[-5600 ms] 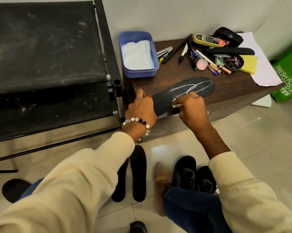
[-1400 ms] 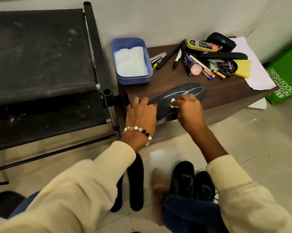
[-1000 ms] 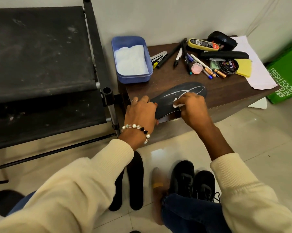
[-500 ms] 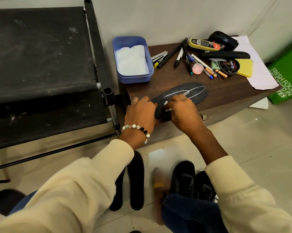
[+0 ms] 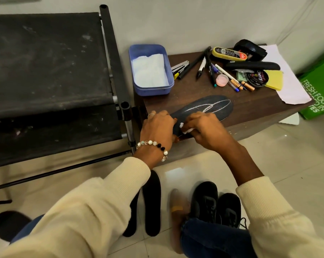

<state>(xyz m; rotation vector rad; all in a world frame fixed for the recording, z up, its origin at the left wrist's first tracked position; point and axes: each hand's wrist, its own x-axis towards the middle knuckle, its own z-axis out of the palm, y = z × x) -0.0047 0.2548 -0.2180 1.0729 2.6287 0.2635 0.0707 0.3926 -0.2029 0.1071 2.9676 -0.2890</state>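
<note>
**Fingers (image 5: 192,121) of the right hand (image 5: 204,129) pinch a white wad (image 5: 187,130) on a marked insole (image 5: 213,107)**

Curled close together, the right hand's fingers clamp the small white wad and press it to the heel end of the black insole. The insole lies flat on the near left part of the brown table (image 5: 250,110), with its heel at the table's front edge and its toe pointing away to the right. White looping lines run along its upper face.

The left hand (image 5: 157,127), with a bead bracelet (image 5: 153,145) on the wrist, sits just beside the right one. Its fingers and thumb are bent round the heel's edge and grip it.

At the table's back left corner stands a blue tub (image 5: 168,71) with white tissue (image 5: 150,71) inside. Pens (image 5: 209,69), a polish tin (image 5: 258,79) and a yellow sponge (image 5: 274,80) lie scattered behind the insole, well apart from it.

On the floor below, two more black insoles (image 5: 152,202) lie side by side, near a pair of black shoes (image 5: 217,207).
</note>
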